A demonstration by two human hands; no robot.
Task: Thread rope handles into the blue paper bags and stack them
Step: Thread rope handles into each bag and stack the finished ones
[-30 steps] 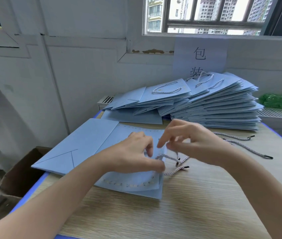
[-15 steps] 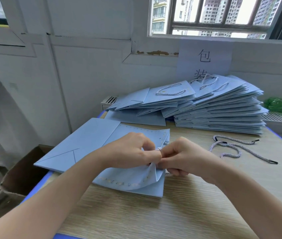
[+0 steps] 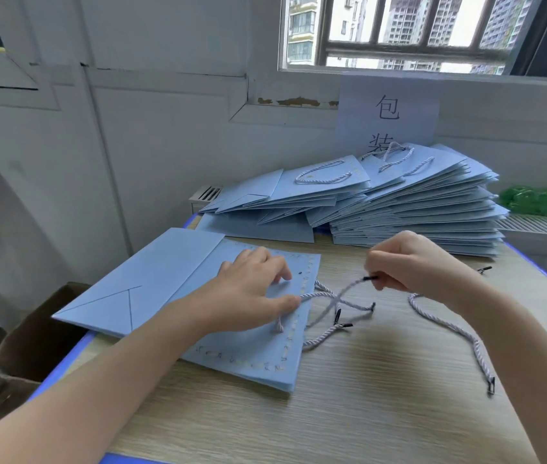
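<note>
A flat blue paper bag (image 3: 248, 349) lies on the wooden table (image 3: 365, 413) in front of me, its hole-punched top edge facing right. My left hand (image 3: 248, 293) rests on the bag, its fingers spread near the holes and touching a rope there. My right hand (image 3: 412, 262) is raised to the right of the bag and pinches the black tip of a white twisted rope handle (image 3: 342, 293) that runs back to the bag's edge. Two more rope ends (image 3: 329, 333) lie crossed beside the bag. Another loose rope (image 3: 456, 333) trails under my right wrist.
A tall fanned stack of blue bags with handles (image 3: 399, 202) fills the back of the table under a paper sign (image 3: 389, 108). More flat blue bags (image 3: 151, 279) lie under the one in front. A cardboard box (image 3: 31, 329) stands on the floor at left. A green bundle (image 3: 543, 200) sits far right.
My hands were together at the bag's raised top edge. Now the right hand has pulled away to the right with the rope tip, and the bag lies flat under my left hand.
</note>
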